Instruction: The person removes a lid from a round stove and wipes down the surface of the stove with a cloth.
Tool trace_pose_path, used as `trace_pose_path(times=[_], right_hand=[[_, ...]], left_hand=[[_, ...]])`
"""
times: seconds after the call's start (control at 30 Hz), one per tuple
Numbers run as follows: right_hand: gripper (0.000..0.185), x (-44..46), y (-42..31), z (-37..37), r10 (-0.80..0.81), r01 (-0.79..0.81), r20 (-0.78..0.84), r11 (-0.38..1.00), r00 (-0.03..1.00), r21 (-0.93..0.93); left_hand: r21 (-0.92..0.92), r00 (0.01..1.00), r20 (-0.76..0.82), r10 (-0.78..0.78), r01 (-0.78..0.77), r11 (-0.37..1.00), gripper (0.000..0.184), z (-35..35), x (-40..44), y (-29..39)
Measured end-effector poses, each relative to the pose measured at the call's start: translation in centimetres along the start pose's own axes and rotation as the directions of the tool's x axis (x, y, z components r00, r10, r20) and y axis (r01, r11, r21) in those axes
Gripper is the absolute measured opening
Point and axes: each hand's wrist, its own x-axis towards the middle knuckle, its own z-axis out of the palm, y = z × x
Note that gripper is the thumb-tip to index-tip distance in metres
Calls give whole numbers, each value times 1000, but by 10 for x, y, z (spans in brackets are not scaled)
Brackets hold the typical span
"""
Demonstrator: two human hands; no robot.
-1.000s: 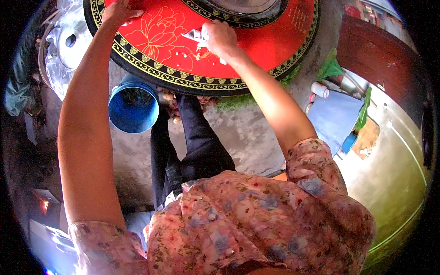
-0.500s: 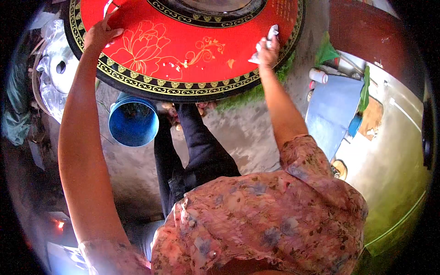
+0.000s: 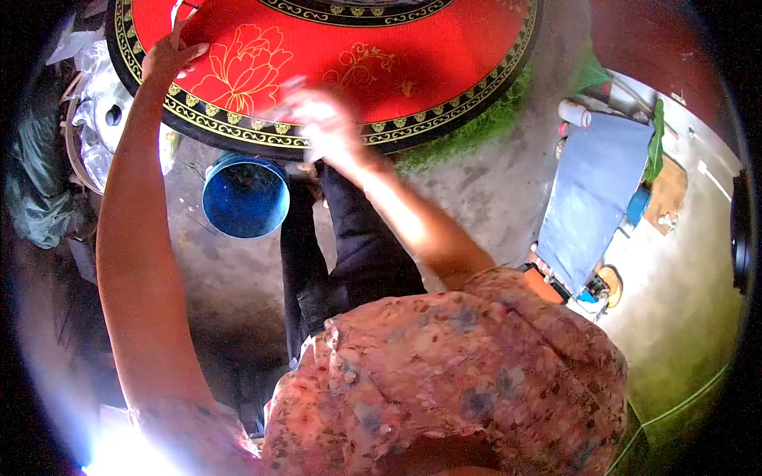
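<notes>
The round table top (image 3: 317, 55) is red with gold flower lines and a black-and-gold patterned rim. At its left side, my left hand (image 3: 168, 59) rests over the red surface, closed around a thin pale curved item (image 3: 176, 14) whose kind I cannot make out. My right hand (image 3: 337, 131) is smeared by motion over the table's near rim. In it is a crumpled white tissue or cloth (image 3: 295, 103), blurred too, close to the gold flower.
A blue bucket (image 3: 246, 198) stands on the floor below the near rim, beside my legs (image 3: 349, 230). To the right are a grey-blue board (image 3: 595, 190) and a white bottle (image 3: 575, 113). Clear plastic wrapping (image 3: 99, 135) lies at the left.
My right hand has swept left with the white wad, from the table's right side to the near rim. White crumbs by the flower no longer show. My left hand stays at the left side.
</notes>
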Motion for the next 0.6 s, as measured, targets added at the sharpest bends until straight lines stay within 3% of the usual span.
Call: trace_pose_path(times=[0.03,0.1,0.13,0.17,0.2,0.23,0.3,0.33,0.4,0.43,0.47,0.5,0.53,0.6], right_hand=[[45,1,-38,-44,-26,28,-19,990,999,136],[42,9,-67,-138,-249,189,-202,943,947,-275],[40,11,-74,-182,-390,207,-271,829,880,-520],[39,10,-71,-212,-512,200,-309,716,801,-669],[37,7,-62,-217,-577,213,-324,674,750,-707],[38,3,-41,-214,-607,273,-327,688,725,-673],[45,-17,-13,-148,-525,155,-301,659,796,-736],[37,-25,-7,-104,-464,124,-289,676,837,-726],[21,-48,-10,-12,-324,132,-227,792,919,-596],[14,-55,-8,18,-353,199,-138,762,926,-616],[13,-53,5,26,-545,453,178,426,820,-784],[17,-50,13,36,-567,524,182,527,803,-669],[24,-49,21,41,-482,496,202,623,853,-605],[30,-36,-1,23,-492,541,262,597,830,-592]], left_hand=[[26,999,-12,-48,49,998,76,-6,-3,14],[75,989,-37,-144,147,986,76,-24,-11,55],[16,965,73,-252,251,968,74,-36,-12,73],[-29,920,190,-343,355,935,73,-39,-14,80],[121,923,158,-351,335,934,72,-30,-6,67],[27,945,126,-301,300,954,73,-24,-7,52],[-162,979,52,-196,202,966,78,-16,-6,41],[48,994,-20,-104,105,993,83,-5,0,16],[390,1000,7,1,-4,921,74,21,13,-37],[519,996,89,-13,-35,854,63,29,17,-57],[521,996,81,-39,-9,853,65,19,16,-45],[484,997,34,-69,44,874,69,9,6,-24],[467,996,-1,-86,77,881,73,1,2,-8],[460,995,-39,-95,102,882,82,-10,-5,11]])
